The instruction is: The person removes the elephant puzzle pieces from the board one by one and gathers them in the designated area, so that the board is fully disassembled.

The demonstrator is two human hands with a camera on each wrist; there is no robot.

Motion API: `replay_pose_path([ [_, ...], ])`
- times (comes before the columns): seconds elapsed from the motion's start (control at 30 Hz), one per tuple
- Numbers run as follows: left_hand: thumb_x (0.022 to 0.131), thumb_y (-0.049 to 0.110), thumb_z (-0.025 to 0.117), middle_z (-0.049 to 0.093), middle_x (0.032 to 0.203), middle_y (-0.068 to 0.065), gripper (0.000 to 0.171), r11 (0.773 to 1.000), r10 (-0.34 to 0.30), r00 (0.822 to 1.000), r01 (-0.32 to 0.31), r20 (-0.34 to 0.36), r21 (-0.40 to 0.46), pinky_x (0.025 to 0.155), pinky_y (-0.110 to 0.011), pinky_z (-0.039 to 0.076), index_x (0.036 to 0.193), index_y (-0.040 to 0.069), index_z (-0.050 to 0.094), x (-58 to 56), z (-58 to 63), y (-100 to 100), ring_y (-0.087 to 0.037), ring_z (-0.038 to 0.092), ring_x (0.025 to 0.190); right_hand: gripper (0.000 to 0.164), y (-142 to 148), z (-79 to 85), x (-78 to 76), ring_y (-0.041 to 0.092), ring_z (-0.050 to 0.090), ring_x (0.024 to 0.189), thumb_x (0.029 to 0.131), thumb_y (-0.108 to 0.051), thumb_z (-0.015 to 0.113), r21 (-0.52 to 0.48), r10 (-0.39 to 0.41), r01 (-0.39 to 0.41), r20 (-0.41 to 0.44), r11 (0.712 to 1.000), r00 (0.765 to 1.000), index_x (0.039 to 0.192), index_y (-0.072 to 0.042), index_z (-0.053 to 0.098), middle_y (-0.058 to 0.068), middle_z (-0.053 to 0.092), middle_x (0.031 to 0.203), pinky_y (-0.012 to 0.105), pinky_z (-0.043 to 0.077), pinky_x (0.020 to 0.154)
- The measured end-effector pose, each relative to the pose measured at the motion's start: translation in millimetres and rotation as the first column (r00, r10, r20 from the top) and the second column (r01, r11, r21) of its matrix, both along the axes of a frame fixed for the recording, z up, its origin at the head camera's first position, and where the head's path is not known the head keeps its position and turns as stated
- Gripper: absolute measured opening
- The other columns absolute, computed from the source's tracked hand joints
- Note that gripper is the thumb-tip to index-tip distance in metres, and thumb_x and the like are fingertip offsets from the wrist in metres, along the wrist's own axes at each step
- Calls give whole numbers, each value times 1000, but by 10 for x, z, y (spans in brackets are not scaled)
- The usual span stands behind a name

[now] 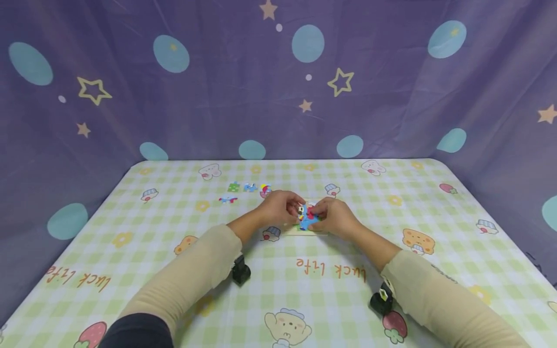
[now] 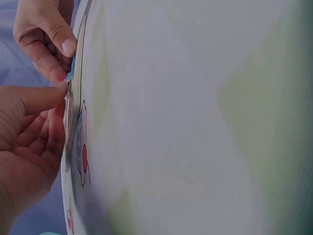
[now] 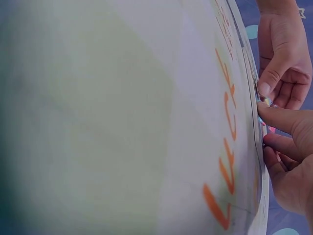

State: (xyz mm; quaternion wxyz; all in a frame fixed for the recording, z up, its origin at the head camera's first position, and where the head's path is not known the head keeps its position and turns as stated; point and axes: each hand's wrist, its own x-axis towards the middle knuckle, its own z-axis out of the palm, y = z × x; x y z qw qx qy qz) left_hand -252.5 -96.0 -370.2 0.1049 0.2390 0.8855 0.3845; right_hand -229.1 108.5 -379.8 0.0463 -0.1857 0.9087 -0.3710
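A thin, light-coloured puzzle board (image 1: 300,233) lies on the table between both hands, with blue, red and green jigsaw pieces (image 1: 308,223) over its middle. From the left comes my left hand (image 1: 278,208), its thumb and fingertips pinching at the left edge of the pieces. My right hand (image 1: 337,217) pinches a puzzle piece from the right, thumb on the near side and forefinger on the far side. In the left wrist view a bit of blue piece (image 2: 70,75) shows by the right fingertips. The fingers hide much of the picture.
Several loose jigsaw pieces lie beyond the left hand: a green one (image 1: 233,186), a blue one (image 1: 250,187), a yellow and red one (image 1: 265,186) and a blue and red one (image 1: 228,200). A checked tablecloth (image 1: 261,299) covers the table; a purple curtain (image 1: 243,96) hangs behind.
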Motion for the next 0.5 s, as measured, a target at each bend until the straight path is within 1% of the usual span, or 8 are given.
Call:
replay_pose_path([
  [0.07,77,-3,78,70,90,-2,38,1000,3,1000,-3,-16,22,72,-21,53,114,1,70,-4,-8,-6,-8,65,77,41,2,-3,1,22,62,98,73,-16,88,-2,0,0,1,1000,1000,107,2,73,6,65,108,36,52,86],
  [0.13,79,-2,77,71,92,-2,36,999,15,1000,-14,-17,40,73,-21,54,114,2,71,-7,-12,-17,-8,66,79,42,6,-8,2,22,62,98,73,-15,87,-3,3,-3,-1,1000,1000,108,2,73,6,65,108,36,51,87],
  [0.4,81,-1,77,72,94,-4,35,994,41,999,-43,22,101,76,-24,55,116,2,71,2,9,-105,-12,69,83,43,12,-14,-1,22,62,99,72,-15,88,-2,-6,6,4,1000,1000,110,1,73,5,65,109,37,50,89],
  [0.5,81,-2,76,72,94,-4,35,989,64,996,-71,58,133,76,-25,55,116,2,71,11,6,-149,-13,69,83,43,11,-11,-6,22,62,100,72,-14,88,0,-2,2,2,1000,1000,110,1,73,6,65,109,37,50,89],
])
